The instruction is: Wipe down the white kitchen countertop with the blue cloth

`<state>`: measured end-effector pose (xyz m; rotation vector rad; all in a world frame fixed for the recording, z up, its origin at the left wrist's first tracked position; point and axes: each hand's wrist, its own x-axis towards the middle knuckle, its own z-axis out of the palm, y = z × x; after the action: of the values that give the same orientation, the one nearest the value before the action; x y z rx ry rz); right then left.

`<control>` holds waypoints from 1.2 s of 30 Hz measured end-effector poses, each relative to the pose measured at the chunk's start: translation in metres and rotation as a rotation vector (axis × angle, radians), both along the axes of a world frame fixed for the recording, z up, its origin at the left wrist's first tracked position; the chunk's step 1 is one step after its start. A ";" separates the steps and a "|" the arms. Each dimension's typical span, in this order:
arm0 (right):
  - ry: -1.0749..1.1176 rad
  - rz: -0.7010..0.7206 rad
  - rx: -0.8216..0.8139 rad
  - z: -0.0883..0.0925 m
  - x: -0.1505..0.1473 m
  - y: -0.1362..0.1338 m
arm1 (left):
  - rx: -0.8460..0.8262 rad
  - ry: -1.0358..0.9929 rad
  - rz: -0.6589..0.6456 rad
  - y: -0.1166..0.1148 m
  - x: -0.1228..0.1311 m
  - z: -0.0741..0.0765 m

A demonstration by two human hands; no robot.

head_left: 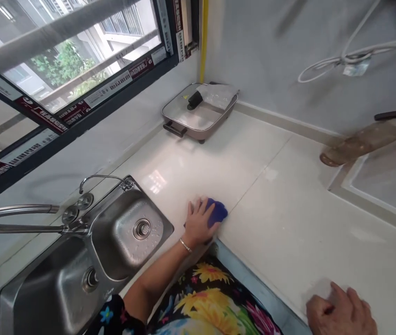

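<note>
The left hand (pixel 198 223) lies spread over a blue cloth (pixel 219 212) on the white table (pixel 274 204), near the 2-basin sink (pixel 126 242). The right hand (pixel 344 312), fingers loosely bent, is by the near edge. A lidded pan (pixel 201 122) stands in the far corner.

A crumpled deep-blue cloth (pixel 218 212), partly hidden, lies on the pale countertop (pixel 271 223) near its front edge
</note>
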<state>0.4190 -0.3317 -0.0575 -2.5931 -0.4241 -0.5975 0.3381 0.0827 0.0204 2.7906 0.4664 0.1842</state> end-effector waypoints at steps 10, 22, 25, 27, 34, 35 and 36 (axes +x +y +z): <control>-0.125 0.010 -0.119 0.007 -0.001 0.000 | 0.025 -0.103 0.338 0.070 -0.036 -0.010; 0.007 -0.018 -0.079 0.010 -0.003 -0.003 | 0.059 -0.096 0.856 0.253 0.007 -0.001; -0.013 0.003 -0.106 0.013 -0.003 0.000 | 0.053 -0.084 0.944 0.285 0.037 0.005; -0.031 0.012 -0.127 0.017 -0.003 0.004 | 0.051 -0.094 0.955 0.294 0.060 0.006; -0.044 -0.010 -0.139 0.030 -0.002 0.018 | 0.079 -0.095 0.728 0.250 0.155 -0.001; -0.039 -0.022 -0.138 0.031 -0.003 0.019 | 0.082 -0.093 0.659 0.235 0.168 -0.002; -0.033 -0.035 -0.137 0.031 -0.003 0.020 | 0.083 -0.095 0.591 0.218 0.181 -0.004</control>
<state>0.4157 -0.3116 -0.0264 -2.7289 -0.4457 -0.6440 0.5193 0.3008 0.0166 2.6226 1.2708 0.4674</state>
